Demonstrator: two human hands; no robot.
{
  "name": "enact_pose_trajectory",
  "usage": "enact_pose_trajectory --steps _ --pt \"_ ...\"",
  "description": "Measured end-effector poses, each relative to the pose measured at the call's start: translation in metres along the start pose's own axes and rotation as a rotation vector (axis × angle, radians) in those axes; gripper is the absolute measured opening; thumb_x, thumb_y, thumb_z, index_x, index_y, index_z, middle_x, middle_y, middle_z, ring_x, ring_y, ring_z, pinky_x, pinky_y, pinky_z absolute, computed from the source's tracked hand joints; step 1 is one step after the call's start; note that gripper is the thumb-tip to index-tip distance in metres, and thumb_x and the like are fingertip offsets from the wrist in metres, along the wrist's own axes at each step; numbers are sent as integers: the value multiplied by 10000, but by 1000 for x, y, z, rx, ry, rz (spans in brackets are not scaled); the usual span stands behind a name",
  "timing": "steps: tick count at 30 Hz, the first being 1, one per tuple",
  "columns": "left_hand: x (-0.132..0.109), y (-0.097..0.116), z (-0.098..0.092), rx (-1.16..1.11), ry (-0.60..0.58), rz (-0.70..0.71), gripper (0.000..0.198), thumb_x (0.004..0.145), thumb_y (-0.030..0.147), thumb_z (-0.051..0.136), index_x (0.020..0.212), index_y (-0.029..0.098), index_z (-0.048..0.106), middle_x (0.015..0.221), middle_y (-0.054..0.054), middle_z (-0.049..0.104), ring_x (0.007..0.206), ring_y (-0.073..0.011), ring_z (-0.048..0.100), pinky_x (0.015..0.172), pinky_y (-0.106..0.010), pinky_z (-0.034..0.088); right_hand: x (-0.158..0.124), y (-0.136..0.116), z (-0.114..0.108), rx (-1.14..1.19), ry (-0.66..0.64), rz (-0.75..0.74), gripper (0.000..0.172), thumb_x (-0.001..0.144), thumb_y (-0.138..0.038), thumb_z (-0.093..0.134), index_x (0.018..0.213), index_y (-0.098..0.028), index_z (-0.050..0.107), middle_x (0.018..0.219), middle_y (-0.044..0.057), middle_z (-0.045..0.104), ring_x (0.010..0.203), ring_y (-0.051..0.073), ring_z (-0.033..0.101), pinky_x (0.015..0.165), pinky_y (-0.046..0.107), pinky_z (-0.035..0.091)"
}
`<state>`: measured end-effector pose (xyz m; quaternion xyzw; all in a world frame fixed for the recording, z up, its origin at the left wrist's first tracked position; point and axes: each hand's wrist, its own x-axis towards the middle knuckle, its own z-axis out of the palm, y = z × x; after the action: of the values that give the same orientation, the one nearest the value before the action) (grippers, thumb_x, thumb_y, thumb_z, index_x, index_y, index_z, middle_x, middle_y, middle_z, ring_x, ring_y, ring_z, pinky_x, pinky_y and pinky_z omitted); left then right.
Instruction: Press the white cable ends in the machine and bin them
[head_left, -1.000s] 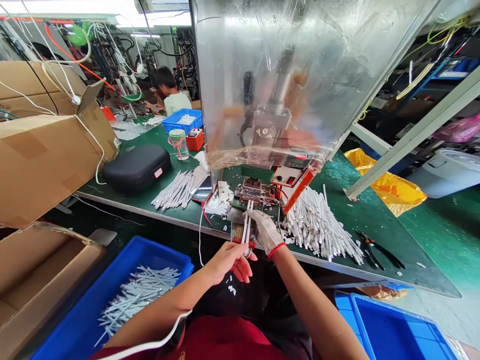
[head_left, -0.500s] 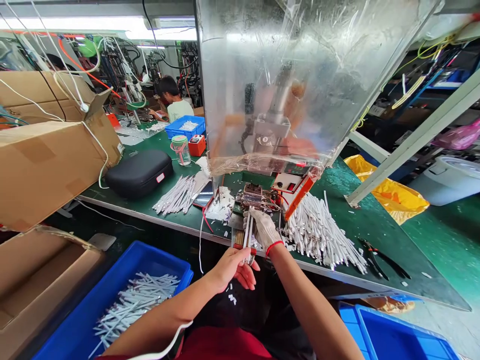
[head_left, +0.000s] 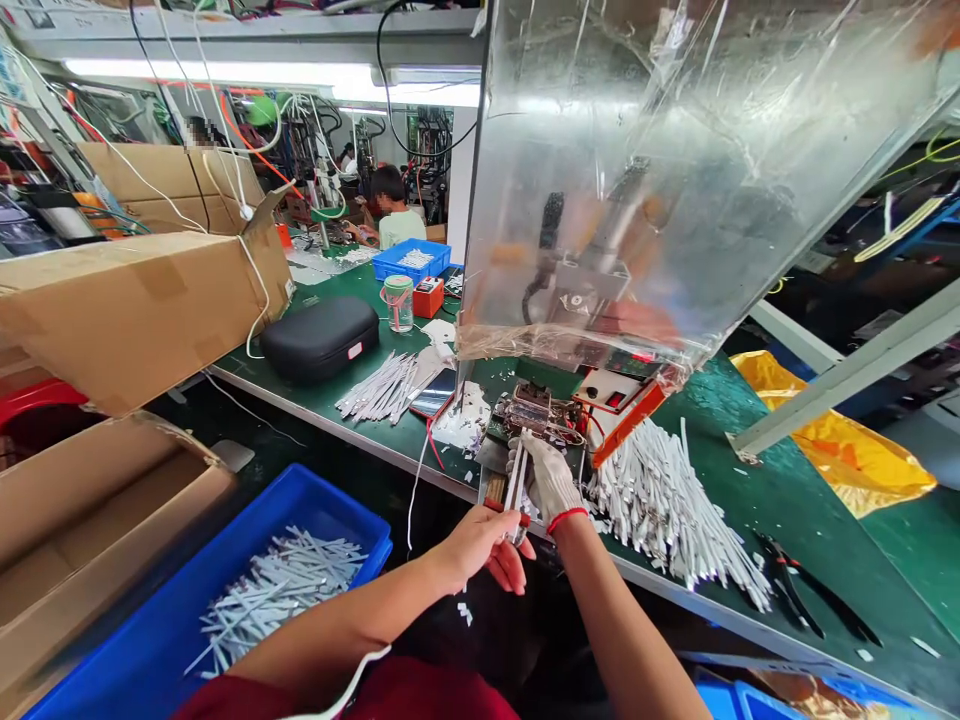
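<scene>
Across the green table [head_left: 757,500], a cloudy panel [head_left: 600,180] hangs over the far side; a pile of white strips [head_left: 667,510] lies right of a metal fixture [head_left: 531,408]. Just on the fixture's near side, the gloved right hand [head_left: 553,478] and bare left hand [head_left: 487,545] pinch two white strips [head_left: 517,480], far and near ends respectively. A loosened pinch could let them skew; gloved fingertips so close might get nipped if the fixture moved.

The bare left hand [head_left: 487,543] pinches the near ends of slim flat white strips [head_left: 514,488]; the right hand [head_left: 553,480], gloved in white knit with a red cuff [head_left: 568,518], holds them farther up, before a small metal fixture [head_left: 531,408]; rightward, a fanned heap of white strips [head_left: 667,500] lies on the green tabletop [head_left: 795,500] near black pliers [head_left: 840,606].
</scene>
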<state>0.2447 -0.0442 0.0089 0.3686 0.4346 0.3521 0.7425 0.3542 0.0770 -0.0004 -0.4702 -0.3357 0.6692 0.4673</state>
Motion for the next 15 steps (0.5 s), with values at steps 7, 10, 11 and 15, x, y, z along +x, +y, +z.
enact_pose_trajectory --steps 7,10,11,15 --pt "-18 -19 -6 33 -72 15 540 774 662 558 818 129 637 577 -56 652 442 -163 601 448 -232 412 -33 -8 -3 42 -105 -6 319 727 -475 761 784 -171 682 647 38 653 538 177 600 480 288 481" --pt "-35 -34 -14 198 -91 9 518 834 680 479 767 176 575 483 11 550 333 -110 443 375 -214 303 -52 -14 -9 152 -161 -57 330 727 -471 781 837 -179 674 751 47 670 642 187 636 578 307 537" --pt "-42 -35 -15 269 -68 34 520 861 685 442 740 191 549 445 33 495 321 -98 388 373 -215 267 -58 -15 -10 189 -149 -95 317 730 -460 785 829 -185 661 759 39 658 646 176 627 589 303 540" --pt "-71 -17 -11 421 66 114 521 930 655 410 676 214 522 449 57 361 402 -98 325 451 -244 242 -79 -11 1 303 39 -275 318 746 -474 755 782 -220 566 690 -4 569 582 139 550 565 290 522"
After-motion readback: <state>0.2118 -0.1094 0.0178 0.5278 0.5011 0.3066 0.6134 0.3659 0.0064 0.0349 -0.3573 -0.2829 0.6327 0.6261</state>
